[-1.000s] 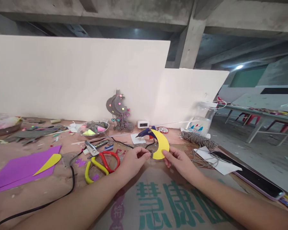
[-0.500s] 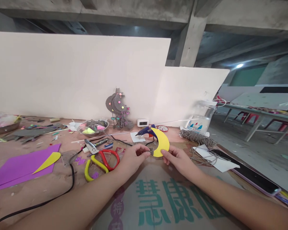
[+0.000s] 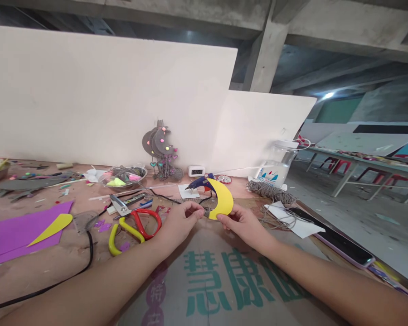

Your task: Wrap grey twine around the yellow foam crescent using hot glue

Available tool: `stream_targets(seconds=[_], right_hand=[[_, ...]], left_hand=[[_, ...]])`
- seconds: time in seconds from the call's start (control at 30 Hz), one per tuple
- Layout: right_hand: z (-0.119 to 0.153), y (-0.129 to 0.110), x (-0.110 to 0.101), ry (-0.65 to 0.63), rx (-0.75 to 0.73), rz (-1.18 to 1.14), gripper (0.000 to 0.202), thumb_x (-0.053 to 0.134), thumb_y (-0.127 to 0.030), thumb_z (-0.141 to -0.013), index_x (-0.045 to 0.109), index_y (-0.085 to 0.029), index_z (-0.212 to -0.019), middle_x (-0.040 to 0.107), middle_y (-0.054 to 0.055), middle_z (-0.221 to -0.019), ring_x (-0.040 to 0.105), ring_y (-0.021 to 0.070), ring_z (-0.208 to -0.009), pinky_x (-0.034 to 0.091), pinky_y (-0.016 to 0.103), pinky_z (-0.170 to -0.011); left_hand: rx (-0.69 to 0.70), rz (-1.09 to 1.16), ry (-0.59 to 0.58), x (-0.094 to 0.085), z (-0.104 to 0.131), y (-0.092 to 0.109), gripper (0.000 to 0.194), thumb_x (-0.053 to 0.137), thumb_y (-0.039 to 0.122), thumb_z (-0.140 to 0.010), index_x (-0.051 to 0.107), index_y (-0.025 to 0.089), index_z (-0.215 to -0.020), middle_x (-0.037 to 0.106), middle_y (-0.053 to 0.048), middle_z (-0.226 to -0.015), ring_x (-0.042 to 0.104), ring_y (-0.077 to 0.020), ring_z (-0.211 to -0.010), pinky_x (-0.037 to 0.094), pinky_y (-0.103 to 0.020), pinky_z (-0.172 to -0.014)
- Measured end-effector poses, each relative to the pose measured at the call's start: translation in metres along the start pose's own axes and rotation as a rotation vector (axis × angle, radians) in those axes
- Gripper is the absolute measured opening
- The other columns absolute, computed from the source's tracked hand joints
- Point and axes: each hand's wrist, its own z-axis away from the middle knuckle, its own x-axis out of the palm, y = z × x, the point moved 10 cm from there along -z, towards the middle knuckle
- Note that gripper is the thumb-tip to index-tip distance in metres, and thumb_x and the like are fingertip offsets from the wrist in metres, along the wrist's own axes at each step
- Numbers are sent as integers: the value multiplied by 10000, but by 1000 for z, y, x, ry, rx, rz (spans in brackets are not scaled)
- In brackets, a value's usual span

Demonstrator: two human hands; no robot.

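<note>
Your right hand (image 3: pixel 242 225) has the yellow crescent (image 3: pixel 226 198) pinched near its lower end, thumb in front and fingers clamped on it. The piece stands upright above the printed cardboard (image 3: pixel 209 241) on the desk (image 3: pixel 23 283), its curved tip reaching up in front of the blue glue gun (image 3: pixel 197 182). On your left hand (image 3: pixel 182 222), thumb and forefinger are drawn close together beside a small grey piece (image 3: pixel 207 211) at the crescent's inner edge; you cannot tell from here whether they grip it.

Pinch lightly with the right, since the crescent looks thin and could crease near the narrow end. Steady both wrists low over the cardboard, so the two hands move as one. Mind the upper tip: tilting it away from you could bring it against the glue gun.
</note>
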Motion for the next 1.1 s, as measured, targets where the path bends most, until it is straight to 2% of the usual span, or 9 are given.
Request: stream_targets(seconds=[0.17, 0.27, 0.33, 0.43, 0.63, 0.73, 0.83, 0.97, 1.1], right_hand=[[7, -20, -9, 110, -195, 58, 241, 571, -326, -774, 542, -177, -962, 593, 29, -839, 535, 139, -693, 445, 258, -627], [15, -34, -9, 151, -311, 235, 107, 539, -271, -794, 542, -186, -860, 576, 19, -770, 528, 143, -685, 441, 253, -617], [20, -43, -5, 138, -381, 344, 38, 518, -178, -780, 538, -190, -810, 570, 13, -741, 528, 139, -679, 437, 245, -615], [26, -52, 3, 84, -482, 428, 195, 471, -41, -709, 535, -195, -809, 587, 15, -776, 540, 141, -711, 443, 252, -649], [31, -56, 13, 15, -592, 500, 211, 461, -41, -740, 517, -204, -861, 584, 31, -817, 533, 157, -765, 443, 292, -704], [29, -59, 4, 97, -576, 430, 183, 446, -102, -802, 491, -201, -950, 544, 55, -875, 513, 158, -773, 443, 298, -697], [22, -50, -7, 153, -449, 291, 227, 433, -195, -853, 458, -207, -1079, 523, 80, -1007, 499, 142, -730, 447, 301, -678], [10, -25, 8, -74, -220, -10, 354, 398, -325, -891, 389, -256, -1238, 526, 73, -1114, 493, 100, -619, 454, 275, -595], [7, -16, 17, -146, -149, -61, 420, 509, -352, -837, 429, -236, -1233, 567, 25, -867, 503, 115, -662, 445, 267, -629]], left_hand=[[8, -32, 23, -2, -1, -6, 310, 476, 459, -777, 566, 162, -771, 573, 14, -679, 481, -120, -612, 358, -226, -570], [26, -76, -10, 1, -1, -5, 374, 434, 504, -790, 555, 161, -703, 532, 24, -613, 457, -117, -575, 328, -221, -531], [46, -75, -45, 5, -2, -4, 390, 421, 505, -797, 560, 158, -686, 520, 22, -600, 465, -120, -581, 325, -220, -528], [29, -6, -65, 8, -5, -8, 368, 436, 492, -790, 570, 157, -720, 530, 19, -615, 478, -120, -594, 331, -211, -524], [-54, -62, -71, 9, -4, -15, 353, 452, 496, -771, 560, 172, -681, 522, 35, -588, 470, -112, -558, 336, -208, -515], [-41, -98, -33, 4, -2, -11, 310, 466, 457, -771, 585, 178, -708, 535, 40, -592, 480, -111, -565, 351, -209, -541], [-4, -112, -30, 4, -1, -6, 304, 457, 446, -777, 599, 182, -731, 528, 42, -593, 461, -104, -542, 340, -210, -521], [38, -131, -22, 4, -1, -2, 301, 455, 432, -773, 606, 177, -718, 520, 41, -584, 455, -103, -546, 340, -205, -511], [33, -122, -22, 3, -1, -1, 305, 449, 433, -774, 601, 173, -724, 516, 40, -576, 439, -98, -510, 333, -206, -483]])
